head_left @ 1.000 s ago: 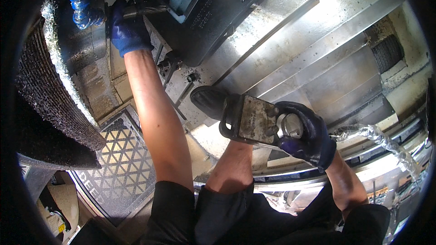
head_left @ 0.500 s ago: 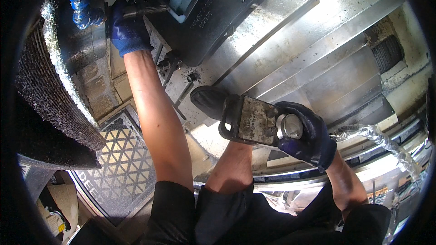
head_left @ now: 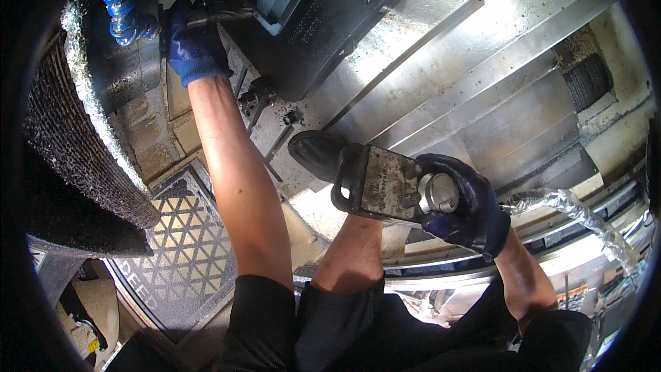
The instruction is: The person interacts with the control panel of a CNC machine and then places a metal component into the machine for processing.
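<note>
My left hand [head_left: 198,48], in a blue glove, reaches far up and left, its fingers curled at a dark metal part beside a black block. What the fingers hold is mostly hidden. In my right hand [head_left: 476,210], also gloved in dark blue, is a grimy handwheel pendant [head_left: 387,182] with a round silver dial [head_left: 439,191] and an open loop at its left end. The hand wraps its right end, with fingers and thumb around the dial. Behind the pendant, my black shoe [head_left: 318,153] rests on the metal bed.
A large black housing [head_left: 323,41] with a pale blue window stands at the top centre. Blue segmented coolant hose [head_left: 120,0] hangs at upper left, near a chip-covered ribbed cover [head_left: 76,131]. A patterned mat [head_left: 182,234] lies at lower left. Foil-wrapped cable [head_left: 585,213] runs at right.
</note>
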{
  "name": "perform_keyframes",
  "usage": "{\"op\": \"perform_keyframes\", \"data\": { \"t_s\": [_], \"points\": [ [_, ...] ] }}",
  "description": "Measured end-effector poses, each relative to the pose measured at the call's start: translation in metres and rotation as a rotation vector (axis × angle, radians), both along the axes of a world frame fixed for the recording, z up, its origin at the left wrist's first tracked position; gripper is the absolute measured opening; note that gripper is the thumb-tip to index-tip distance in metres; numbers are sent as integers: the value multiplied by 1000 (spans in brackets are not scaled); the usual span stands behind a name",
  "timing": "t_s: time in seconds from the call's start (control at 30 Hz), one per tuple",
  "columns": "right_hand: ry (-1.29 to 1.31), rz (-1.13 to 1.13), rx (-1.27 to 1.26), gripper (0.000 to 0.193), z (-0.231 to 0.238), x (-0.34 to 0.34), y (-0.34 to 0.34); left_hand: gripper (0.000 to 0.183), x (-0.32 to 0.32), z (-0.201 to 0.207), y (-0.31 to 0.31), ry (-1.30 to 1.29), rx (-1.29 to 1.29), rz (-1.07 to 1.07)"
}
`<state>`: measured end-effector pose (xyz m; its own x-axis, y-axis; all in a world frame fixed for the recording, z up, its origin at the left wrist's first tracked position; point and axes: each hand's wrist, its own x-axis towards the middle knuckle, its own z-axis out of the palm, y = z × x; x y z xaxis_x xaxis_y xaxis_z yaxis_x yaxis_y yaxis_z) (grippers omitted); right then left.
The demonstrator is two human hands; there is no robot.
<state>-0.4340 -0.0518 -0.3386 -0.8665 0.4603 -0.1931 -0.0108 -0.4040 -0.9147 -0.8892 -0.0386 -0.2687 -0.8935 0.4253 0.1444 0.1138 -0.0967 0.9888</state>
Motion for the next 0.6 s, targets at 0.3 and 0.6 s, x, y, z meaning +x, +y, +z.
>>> {"op": "perform_keyframes", "data": {
  "t_s": [0.3,0.6],
  "points": [
    [-24,19,62,75,-2,2,1,27,-3,-1,0,-3,-11,4],
    [-36,23,-8,77,0,2,1,33,0,-2,6,25,-47,26]
  ]
}}
